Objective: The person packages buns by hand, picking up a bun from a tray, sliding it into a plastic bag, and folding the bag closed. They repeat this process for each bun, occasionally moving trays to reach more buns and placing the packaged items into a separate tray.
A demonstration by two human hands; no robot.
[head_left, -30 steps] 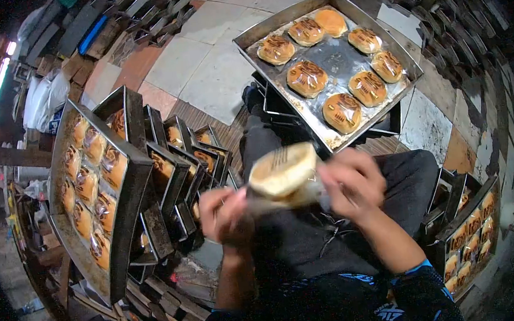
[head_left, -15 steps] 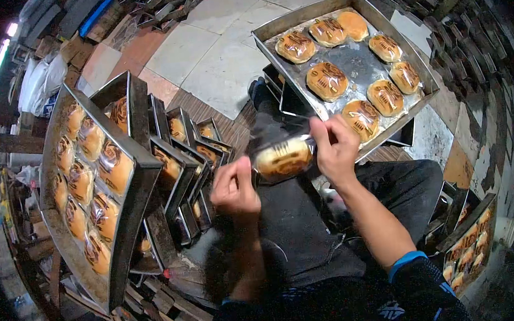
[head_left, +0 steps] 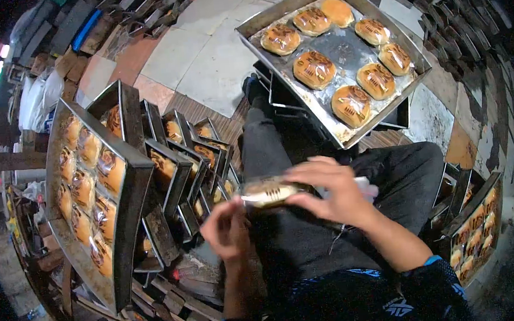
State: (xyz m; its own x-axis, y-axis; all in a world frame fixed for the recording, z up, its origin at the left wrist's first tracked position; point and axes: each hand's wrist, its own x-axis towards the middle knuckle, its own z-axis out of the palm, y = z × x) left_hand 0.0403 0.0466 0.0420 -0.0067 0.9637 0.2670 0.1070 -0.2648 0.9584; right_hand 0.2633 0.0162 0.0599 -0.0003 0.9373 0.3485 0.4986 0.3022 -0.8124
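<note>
A bun in a clear printed wrapper [head_left: 267, 192] is held level above my lap, slightly blurred by motion. My left hand [head_left: 225, 229] is closed, thumb and fingers pinching the left end of the wrapper. My right hand [head_left: 336, 195] has its fingers over the bun's right side and its thumb below, gripping that end. Beyond my hands, a metal tray [head_left: 310, 110] holds several wrapped buns [head_left: 314, 70] and one bun without visible print [head_left: 337, 13]. At left, a tilted tray [head_left: 129, 220] is filled with several wrapped buns [head_left: 111, 170].
Stacked trays with buns [head_left: 169, 168] stand behind the left tray. Another filled tray [head_left: 474, 233] sits at lower right. Empty-looking metal trays [head_left: 460, 39] are piled at the far right. Pale floor tiles [head_left: 205, 61] lie ahead. Wooden slats [head_left: 171, 302] are at lower left.
The bun has come down and slightly left, towards my lap. My right hand has turned from pinching the wrapper's end to reaching over the bun. The view has shifted slightly.
</note>
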